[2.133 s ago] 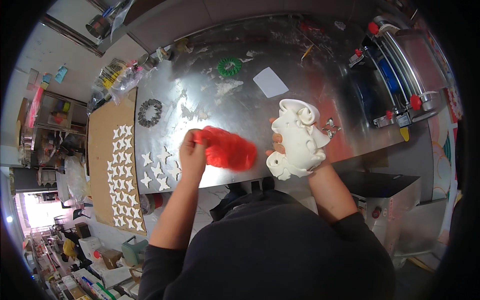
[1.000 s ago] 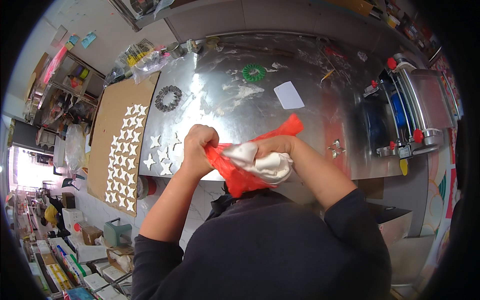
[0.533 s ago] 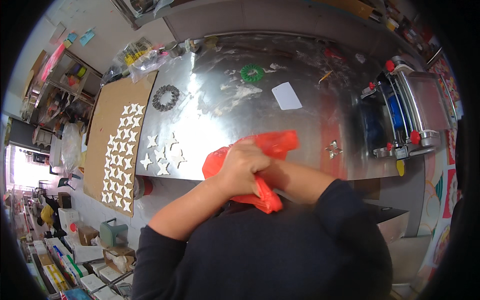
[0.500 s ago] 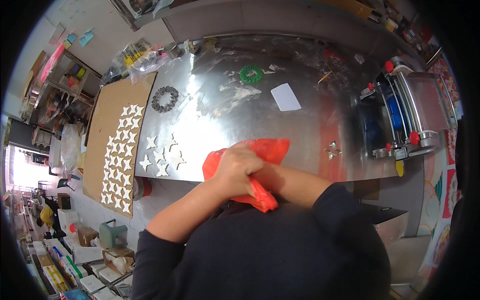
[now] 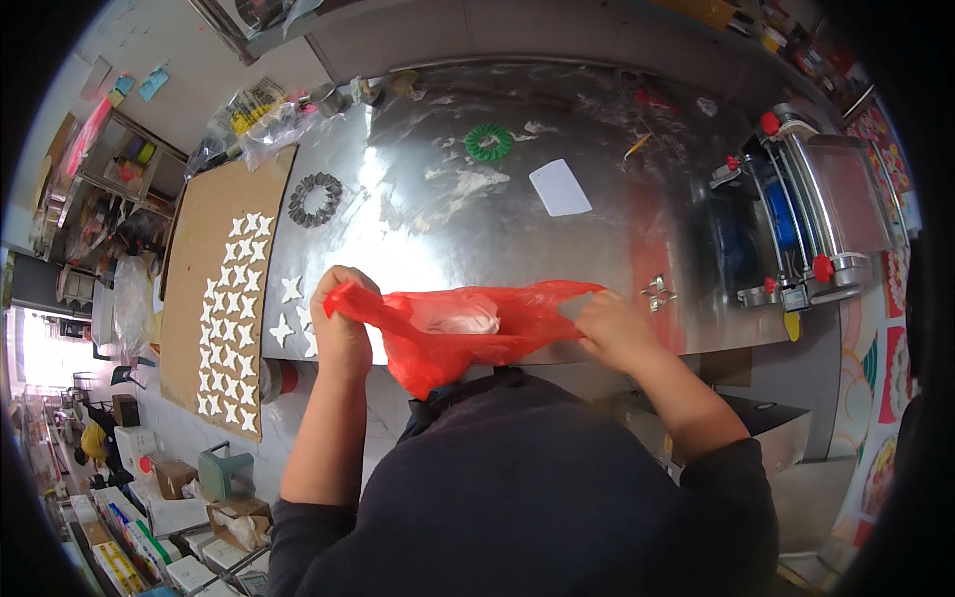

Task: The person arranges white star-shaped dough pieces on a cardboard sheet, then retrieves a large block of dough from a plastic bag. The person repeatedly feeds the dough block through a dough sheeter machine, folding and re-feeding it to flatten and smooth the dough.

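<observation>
A red plastic bag is stretched between my two hands at the table's near edge. Its mouth gapes, and a smooth white lump, like dough, shows inside. My left hand is closed round the bag's bunched left end. At the other end my right hand pinches the bag's edge, with a small grey flat piece showing by its fingers; I cannot tell what that is. Several white star-shaped pieces lie beside my left hand, some hidden behind it. A metal star cutter rests beyond my right hand.
Rows of white star pieces cover part of a brown cardboard sheet at left. On the metal table lie a grey ring, a green ring, a white card and a pencil. A roller machine stands at right.
My hands were together over the gathered bag. They have moved apart, left and right, pulling the bag's mouth wide and baring the white lump. The view has shifted slightly.
</observation>
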Demonstrator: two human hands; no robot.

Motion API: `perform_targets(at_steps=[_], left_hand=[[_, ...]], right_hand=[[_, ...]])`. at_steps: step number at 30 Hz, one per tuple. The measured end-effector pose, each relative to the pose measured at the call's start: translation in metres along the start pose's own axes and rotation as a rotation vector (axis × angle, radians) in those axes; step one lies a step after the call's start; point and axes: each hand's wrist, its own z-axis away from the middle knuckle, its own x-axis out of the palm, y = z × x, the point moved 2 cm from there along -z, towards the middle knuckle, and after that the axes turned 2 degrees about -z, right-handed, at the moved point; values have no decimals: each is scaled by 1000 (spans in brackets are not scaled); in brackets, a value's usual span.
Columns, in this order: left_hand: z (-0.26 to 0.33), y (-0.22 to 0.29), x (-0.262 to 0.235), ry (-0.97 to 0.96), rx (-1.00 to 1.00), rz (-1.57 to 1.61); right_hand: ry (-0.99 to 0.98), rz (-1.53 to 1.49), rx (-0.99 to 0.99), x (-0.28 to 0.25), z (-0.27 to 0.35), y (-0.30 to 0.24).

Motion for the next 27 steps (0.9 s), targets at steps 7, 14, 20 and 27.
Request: perform_targets(at_steps=[7, 14, 20, 27], left_hand=[[-35, -10, 102, -14, -98, -150], [36, -37, 192, -818, 460, -409], [51, -113, 32, -191, -168, -561], [90, -159, -236, 575, -576, -893]], right_hand=[[604, -1060, 44, -20, -29, -30], [566, -2086, 302, 25, -55, 12], [1293, -1885, 714, 62, -8, 187], [1302, -1386, 1107, 54, 33, 221]])
